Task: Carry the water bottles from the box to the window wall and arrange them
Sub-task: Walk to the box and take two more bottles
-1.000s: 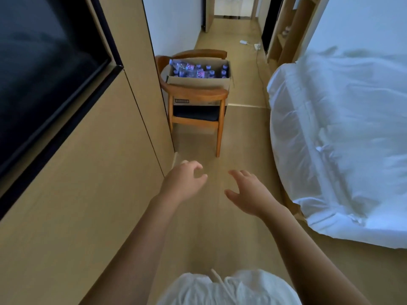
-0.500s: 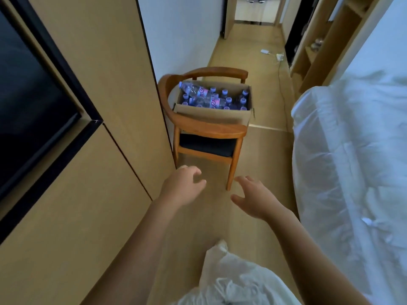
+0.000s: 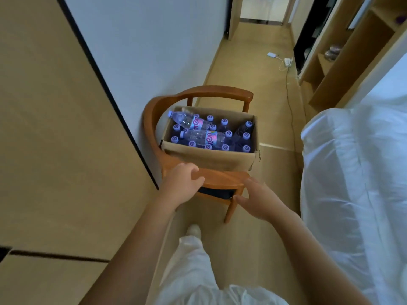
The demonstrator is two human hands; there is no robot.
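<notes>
A cardboard box (image 3: pixel 211 158) sits on a wooden armchair (image 3: pixel 211 93) against the left wall, packed with upright water bottles (image 3: pixel 224 122) — two more lie flat on top of their caps. Both hands reach toward the chair's near rail, holding nothing: the left hand (image 3: pixel 180 186) loosely curled over the rail, the right hand (image 3: pixel 259 200) relaxed and spread just beside it. A white bed (image 3: pixel 356 168) fills the right side — a charger cable (image 3: pixel 286 69) trails along the far floor.

Both empty hands, left (image 3: pixel 179 186) and right (image 3: pixel 261 202), outstretched before a chair-borne box (image 3: pixel 209 159) of water bottles (image 3: pixel 198 137)
</notes>
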